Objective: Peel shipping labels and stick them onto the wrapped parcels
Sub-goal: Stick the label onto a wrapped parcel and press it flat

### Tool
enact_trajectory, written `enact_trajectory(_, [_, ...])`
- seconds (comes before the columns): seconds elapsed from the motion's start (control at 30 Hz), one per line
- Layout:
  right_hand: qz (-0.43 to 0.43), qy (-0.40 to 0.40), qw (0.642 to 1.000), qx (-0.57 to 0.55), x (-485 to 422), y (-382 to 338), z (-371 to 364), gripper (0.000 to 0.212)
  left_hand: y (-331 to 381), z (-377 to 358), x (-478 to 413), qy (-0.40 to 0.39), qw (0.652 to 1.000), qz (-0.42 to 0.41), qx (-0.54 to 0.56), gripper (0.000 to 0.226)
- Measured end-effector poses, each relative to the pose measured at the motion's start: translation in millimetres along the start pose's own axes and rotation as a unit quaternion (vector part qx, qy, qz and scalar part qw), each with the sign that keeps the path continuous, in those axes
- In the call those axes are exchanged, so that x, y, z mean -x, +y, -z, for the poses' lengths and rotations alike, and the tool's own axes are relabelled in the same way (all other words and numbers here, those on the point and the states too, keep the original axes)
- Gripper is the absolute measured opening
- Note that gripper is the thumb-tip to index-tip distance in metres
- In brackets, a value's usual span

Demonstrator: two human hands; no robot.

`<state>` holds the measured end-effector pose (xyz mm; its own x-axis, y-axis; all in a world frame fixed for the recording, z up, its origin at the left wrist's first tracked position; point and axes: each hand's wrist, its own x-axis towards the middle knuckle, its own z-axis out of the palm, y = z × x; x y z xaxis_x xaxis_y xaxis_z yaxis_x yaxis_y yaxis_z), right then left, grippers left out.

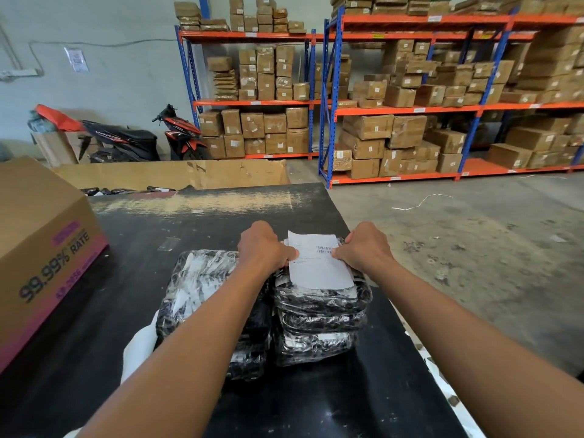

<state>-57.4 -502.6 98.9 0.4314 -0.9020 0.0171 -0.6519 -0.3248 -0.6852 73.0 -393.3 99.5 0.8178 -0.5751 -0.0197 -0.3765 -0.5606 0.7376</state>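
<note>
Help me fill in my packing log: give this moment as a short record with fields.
shipping label: white, barcode up, on top of the right parcel stack
left hand: pinches the label's left edge
right hand: pinches its right edge
left parcel stack: beside the right one, touching
surface: black table
cardboard box: at the table's left

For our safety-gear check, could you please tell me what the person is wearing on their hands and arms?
Nothing is worn that shows. The left hand and right hand are ungloved, with no rings visible from this side. The left forearm and right forearm are bare down to the frame's lower edge: no sleeve, watch, wristband or bracelet is in view.
</note>
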Motion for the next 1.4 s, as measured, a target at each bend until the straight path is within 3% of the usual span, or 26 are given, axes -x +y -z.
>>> enact_trajectory(0.2, [-0.004,-0.005,1.000,-0.019,0,4,1,0.031,7,-2,4,0.019,0.996,-0.034,-0.078,0.050])
enact_trajectory(0.4, [0.010,0.003,1.000,-0.010,1,6,-1,0.030,-2,2,4,0.005,0.982,-0.120,-0.147,0.035])
enact_trajectory(0.57, [0.040,0.013,0.999,-0.002,2,8,-2,0.019,-12,8,4,-0.055,0.928,-0.303,-0.208,0.032])
enact_trajectory(0.67, [0.065,0.016,0.998,-0.001,1,11,-2,0.023,-22,13,6,-0.128,0.890,-0.353,-0.259,0.044])
enact_trajectory(0.77, [0.120,0.005,0.993,0.002,-2,12,3,0.029,-28,14,6,-0.190,0.853,-0.365,-0.320,0.053])
enact_trajectory(0.83, [0.207,-0.004,0.978,0.028,-6,14,8,0.039,-32,14,5,-0.205,0.845,-0.366,-0.331,0.056])
enact_trajectory(0.9, [0.294,-0.054,0.952,0.063,-10,17,10,0.035,-35,13,4,-0.204,0.843,-0.369,-0.335,0.056])
enact_trajectory(1.0, [0.346,-0.162,0.913,0.144,-13,22,9,0.040,-39,12,3,-0.193,0.840,-0.380,-0.335,0.055])
enact_trajectory(1.17, [0.362,-0.220,0.882,0.209,-25,31,4,0.048,-44,10,4,-0.192,0.837,-0.387,-0.336,0.055])
enact_trajectory(1.4, [0.347,-0.184,0.875,0.282,-42,36,8,0.049,-44,10,4,-0.193,0.834,-0.389,-0.340,0.054])
